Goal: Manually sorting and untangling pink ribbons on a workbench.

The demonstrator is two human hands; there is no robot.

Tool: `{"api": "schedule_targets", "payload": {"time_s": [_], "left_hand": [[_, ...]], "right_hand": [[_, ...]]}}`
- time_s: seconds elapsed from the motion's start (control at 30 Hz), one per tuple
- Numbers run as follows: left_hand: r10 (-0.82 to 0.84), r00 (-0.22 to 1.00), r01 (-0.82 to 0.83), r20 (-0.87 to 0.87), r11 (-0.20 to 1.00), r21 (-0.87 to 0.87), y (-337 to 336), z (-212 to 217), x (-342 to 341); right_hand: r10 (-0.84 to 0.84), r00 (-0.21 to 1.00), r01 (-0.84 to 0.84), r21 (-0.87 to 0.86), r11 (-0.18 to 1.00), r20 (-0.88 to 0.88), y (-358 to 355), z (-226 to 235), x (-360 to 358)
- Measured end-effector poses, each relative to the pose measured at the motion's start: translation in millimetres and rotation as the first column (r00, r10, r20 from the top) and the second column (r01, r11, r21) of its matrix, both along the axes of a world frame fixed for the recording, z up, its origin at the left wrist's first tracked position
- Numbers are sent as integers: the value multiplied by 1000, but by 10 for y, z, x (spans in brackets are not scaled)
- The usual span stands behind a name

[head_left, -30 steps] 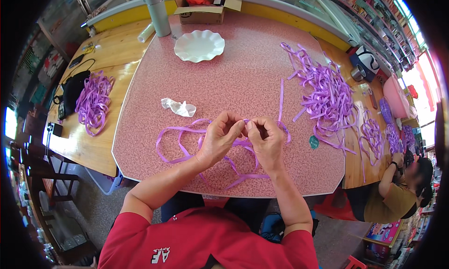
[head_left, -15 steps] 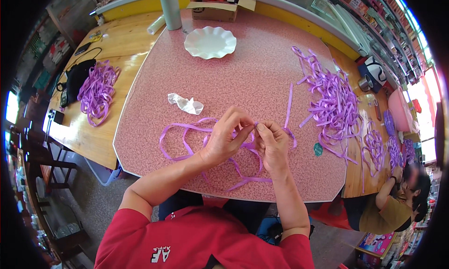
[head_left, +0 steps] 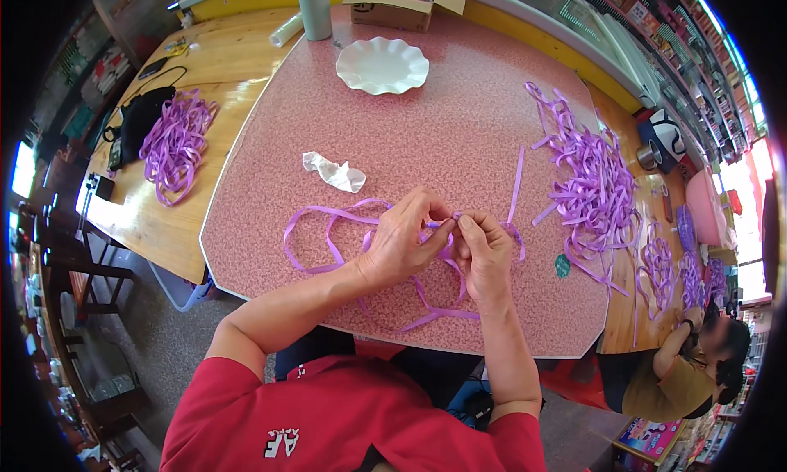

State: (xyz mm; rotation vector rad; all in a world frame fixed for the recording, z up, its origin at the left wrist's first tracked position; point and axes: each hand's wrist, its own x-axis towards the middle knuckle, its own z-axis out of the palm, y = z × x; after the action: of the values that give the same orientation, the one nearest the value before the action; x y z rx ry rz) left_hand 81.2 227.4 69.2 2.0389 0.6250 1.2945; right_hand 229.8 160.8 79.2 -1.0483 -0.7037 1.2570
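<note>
Both hands meet over the near middle of the pink speckled table (head_left: 270, 160), pinching a narrow purple ribbon (head_left: 328, 214). My left hand (head_left: 403, 238) has thumb and forefinger pressed together on it. Close beside it, my right hand (head_left: 484, 250) holds the ribbon between thumb and forefinger, where a small bunched part shows at the fingertips. Loops of the ribbon lie on the table left of and beneath the hands, and a strip trails toward the near edge. Whether the bunched part is a knot I cannot tell. A crumpled white tissue (head_left: 334, 173) lies beyond my left hand.
A large heap of purple ribbon (head_left: 592, 177) covers the table's right side, with a green scrap (head_left: 562, 265) near it. A white scalloped plate (head_left: 382, 65), a pale green bottle (head_left: 314, 11) and a cardboard box (head_left: 392, 11) stand at the back. Another person (head_left: 676, 365) sits at right.
The view has shifted slightly, so the table things sit a little higher and further right. My hands keep their pinch on the ribbon, with small finger movements at the bunched part.
</note>
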Motion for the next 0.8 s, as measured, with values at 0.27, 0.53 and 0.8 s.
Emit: {"api": "schedule_targets", "payload": {"time_s": [0.27, 0.53, 0.8], "left_hand": [[-17, 998, 23, 57, 994, -110, -17, -16, -6], [-95, 995, 83, -19, 938, -336, -2, -40, -33], [-180, 984, 171, 12, 910, -377, 14, -30, -49]], "right_hand": [[-15, 1000, 14, 40, 999, 27, -5, -4, -40], [-41, 983, 39, 12, 999, 180, 0, -67, -8], [-4, 965, 10, -23, 1000, 261, -29, -78, 89]]}}
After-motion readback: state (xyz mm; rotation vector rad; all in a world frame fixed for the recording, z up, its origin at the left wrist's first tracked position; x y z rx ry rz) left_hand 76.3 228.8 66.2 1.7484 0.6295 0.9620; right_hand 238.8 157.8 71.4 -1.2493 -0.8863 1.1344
